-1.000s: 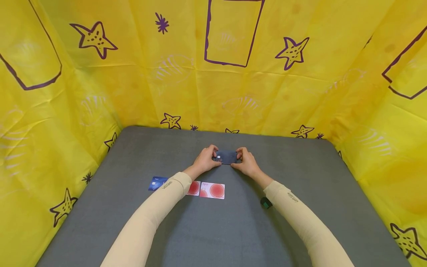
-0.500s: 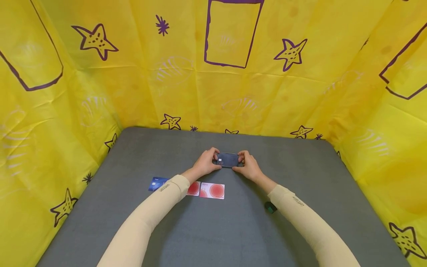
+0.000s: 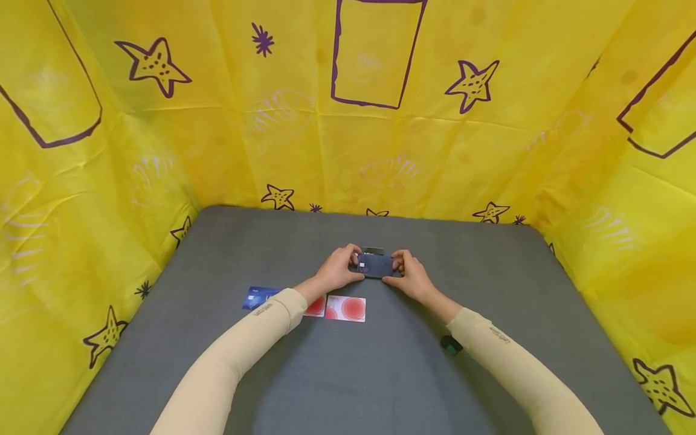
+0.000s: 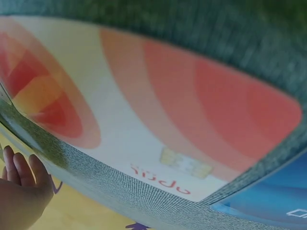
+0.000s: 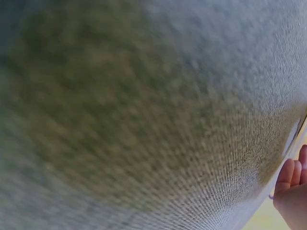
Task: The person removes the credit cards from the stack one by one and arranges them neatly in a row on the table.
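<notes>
Both hands hold a dark navy card (image 3: 375, 266) marked VIP, with a small chip, near the back middle of the table. My left hand (image 3: 338, 269) pinches its left end between thumb and fingers, and my right hand (image 3: 414, 279) pinches its right end. Just behind it shows the upper strip of another dark card (image 3: 373, 251). At the lower left of the left wrist view, the left hand's curled fingers (image 4: 29, 172) appear. The right hand's fingers (image 5: 290, 175) show at the right edge of the right wrist view.
Nearer the person lie a white card with red circles (image 3: 346, 308), a similar card (image 3: 315, 306) partly under the left forearm, and a blue card (image 3: 260, 297). Grey cloth covers the table (image 3: 380, 374). A yellow patterned curtain (image 3: 304, 145) surrounds it.
Both hands have drawn the navy card slightly toward the person and to the right. A strip of another dark card now shows behind it. The cards nearer the person stay put.
</notes>
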Demonstrator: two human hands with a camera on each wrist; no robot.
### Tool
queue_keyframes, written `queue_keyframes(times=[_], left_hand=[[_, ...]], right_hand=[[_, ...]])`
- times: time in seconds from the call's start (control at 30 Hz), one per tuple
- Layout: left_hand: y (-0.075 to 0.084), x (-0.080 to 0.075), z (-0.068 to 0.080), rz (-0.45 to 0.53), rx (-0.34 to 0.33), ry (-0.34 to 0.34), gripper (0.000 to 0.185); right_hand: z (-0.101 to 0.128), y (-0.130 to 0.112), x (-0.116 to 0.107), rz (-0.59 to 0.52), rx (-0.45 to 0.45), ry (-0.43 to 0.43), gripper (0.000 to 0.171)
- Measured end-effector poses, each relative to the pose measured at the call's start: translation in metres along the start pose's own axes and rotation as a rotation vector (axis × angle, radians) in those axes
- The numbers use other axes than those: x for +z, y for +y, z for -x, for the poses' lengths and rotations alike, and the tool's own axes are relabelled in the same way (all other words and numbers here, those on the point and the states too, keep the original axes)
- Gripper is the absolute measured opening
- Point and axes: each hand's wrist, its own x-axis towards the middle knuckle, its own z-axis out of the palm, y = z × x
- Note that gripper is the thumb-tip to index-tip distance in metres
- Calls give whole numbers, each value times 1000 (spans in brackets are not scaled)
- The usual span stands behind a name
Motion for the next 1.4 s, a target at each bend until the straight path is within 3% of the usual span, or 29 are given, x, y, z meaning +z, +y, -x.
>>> queue_keyframes(times=[0.67, 1.0, 1.4], left_hand=[[14, 6, 18, -10, 9, -31, 53], [18, 13, 26, -22, 63, -23, 53], [25, 16, 35, -4, 50, -43, 52]], right_hand=[[28, -1, -6, -2, -47, 4, 56], [44, 3, -7, 5, -57, 11, 56], [58, 6, -8, 12, -69, 16, 55]])
